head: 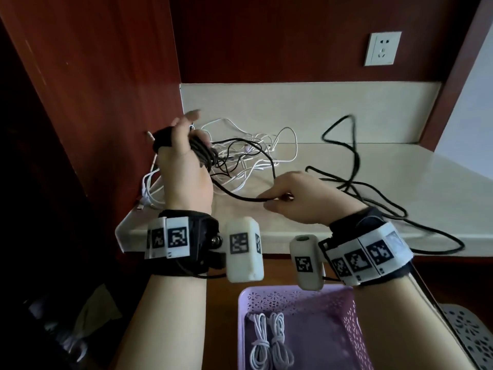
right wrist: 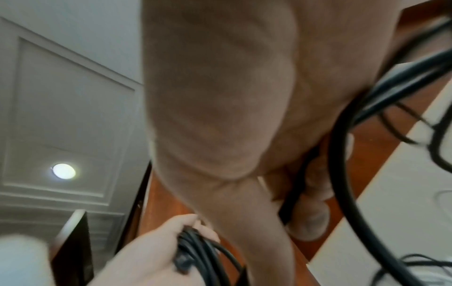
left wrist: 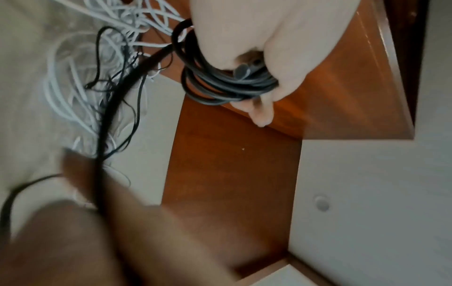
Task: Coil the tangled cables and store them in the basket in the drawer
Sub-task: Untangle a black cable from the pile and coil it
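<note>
1. A person's left hand (head: 184, 166), raised above the left end of a pale, smooth stone-look table (head: 346, 161), has its fingers curled round a bundle of round loops of thick black cable (head: 202, 153); the left wrist view shows the glossy rubbery strands stacked in the palm.
2. The right hand (head: 301, 198), lower and nearer, pinches the same black cable between thumb and bent fingers, the strand running taut from that pinch up to the bundle.
3. Beyond the right hand the loose remainder of the black cable snakes across the right half of the table, one loop blurred in mid-air near the far wall, another drooping over the near edge.
4. A tangle of thin white cables (head: 253, 156), threaded with finer black wire, lies in a heap on the table behind and between the hands, touching the dark red wood side panel (head: 106, 89) at left.
5. Below the table's near edge, a lilac plastic basket (head: 293, 297) with lace-like perforated walls sits in the drawer; two white cables (head: 269, 340), each wound into a long narrow coil and tied at the waist, lie side by side on its floor at the left.
6. A white wall socket (head: 382, 48) is set in the far wood panel, upper right.
</note>
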